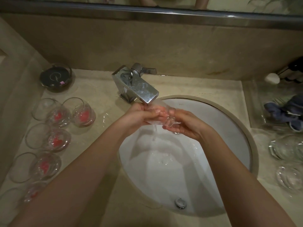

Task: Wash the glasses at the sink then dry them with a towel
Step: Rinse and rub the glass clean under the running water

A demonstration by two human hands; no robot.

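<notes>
A bathroom: round basin [242, 128] sunk in marble vanity counter [101, 89], chrome faucet [137, 86], mirror [147, 2] above.

Clear glass [161, 114] on its side under running water, red inside

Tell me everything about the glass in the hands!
The glass is clear with a pink-red patch showing through it. It lies tilted on its side under the chrome faucet, water running over it into the white sink. The left hand and right hand hold it from either side.
</notes>
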